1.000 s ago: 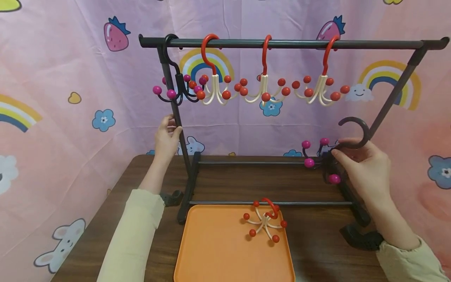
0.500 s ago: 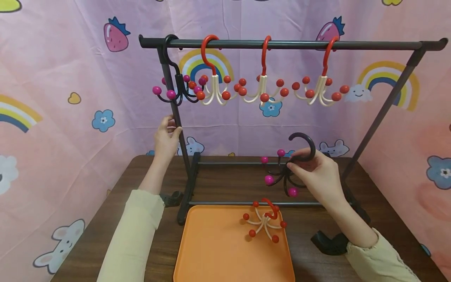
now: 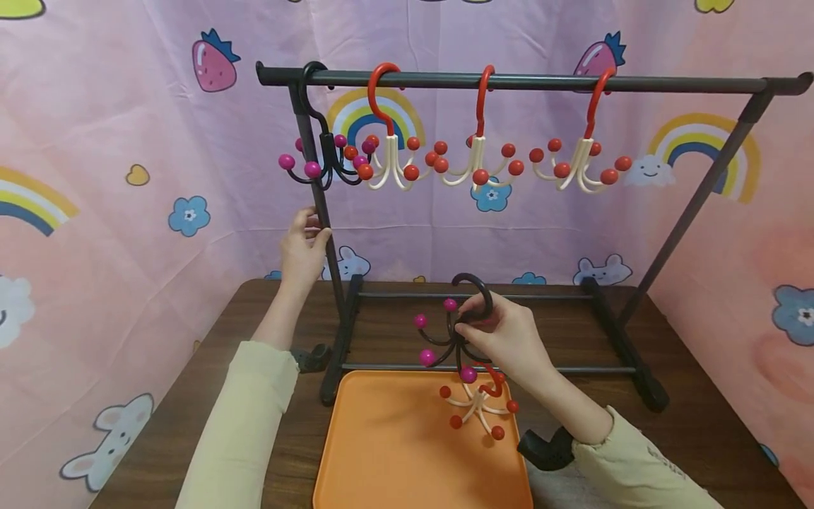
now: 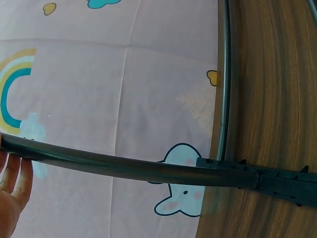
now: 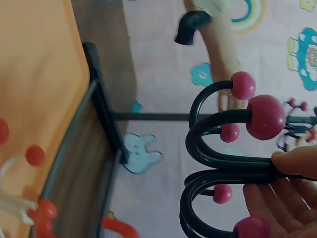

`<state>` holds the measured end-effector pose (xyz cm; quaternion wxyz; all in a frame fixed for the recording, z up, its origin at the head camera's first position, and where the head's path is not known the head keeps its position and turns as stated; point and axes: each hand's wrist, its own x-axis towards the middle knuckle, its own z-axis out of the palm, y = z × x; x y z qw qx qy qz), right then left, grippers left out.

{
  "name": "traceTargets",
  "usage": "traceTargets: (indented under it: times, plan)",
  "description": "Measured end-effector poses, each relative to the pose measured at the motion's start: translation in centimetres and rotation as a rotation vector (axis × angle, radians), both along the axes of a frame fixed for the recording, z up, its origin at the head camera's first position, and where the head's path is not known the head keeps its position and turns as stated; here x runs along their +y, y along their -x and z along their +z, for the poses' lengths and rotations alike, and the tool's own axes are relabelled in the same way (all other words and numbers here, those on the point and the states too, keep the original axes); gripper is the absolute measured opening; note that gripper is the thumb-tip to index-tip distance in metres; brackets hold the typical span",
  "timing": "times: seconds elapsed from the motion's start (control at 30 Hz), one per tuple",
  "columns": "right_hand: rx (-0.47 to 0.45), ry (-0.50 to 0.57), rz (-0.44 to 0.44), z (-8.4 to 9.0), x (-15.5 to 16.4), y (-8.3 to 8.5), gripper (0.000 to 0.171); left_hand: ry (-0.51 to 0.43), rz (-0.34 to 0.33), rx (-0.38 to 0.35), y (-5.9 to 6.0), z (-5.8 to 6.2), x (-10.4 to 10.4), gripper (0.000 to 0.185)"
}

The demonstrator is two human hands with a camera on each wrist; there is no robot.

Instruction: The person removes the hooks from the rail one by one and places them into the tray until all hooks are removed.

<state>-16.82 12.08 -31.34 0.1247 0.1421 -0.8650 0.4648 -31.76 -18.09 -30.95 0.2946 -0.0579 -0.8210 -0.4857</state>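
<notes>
With one black and three red-and-cream multi-pronged hooks on the dark metal rail [image 3: 636,83], the right hand [image 3: 509,343] grips a black plastic hook with magenta ball tips [image 3: 454,332] above the orange plastic tray [image 3: 381,452], where a red-and-cream ball-tipped hook [image 3: 478,406] lies, and the left hand [image 3: 302,251] curls round the rack's upright post [image 3: 318,205]

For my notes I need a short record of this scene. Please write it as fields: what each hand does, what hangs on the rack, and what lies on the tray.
left hand: grips the rack's left upright post
right hand: holds a black multi-hook hanger with magenta balls above the tray's far edge
top bar: one black hanger, three red-and-cream hangers
orange tray: one red-and-cream hanger lying on it
surface: dark wooden table
</notes>
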Motion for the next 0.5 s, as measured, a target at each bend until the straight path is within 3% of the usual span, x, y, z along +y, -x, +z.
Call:
traceTargets:
  times: [0.27,0.5]
  plan:
    - [-0.024,0.013,0.102,-2.9,-3.0,0.5,0.017,0.004,0.001,0.0,0.0,-0.1,0.0,0.036]
    - [0.038,-0.13,0.155,-6.9,-4.8,0.9,0.018,0.007,0.0,0.0,0.0,-0.1,0.0,0.036]
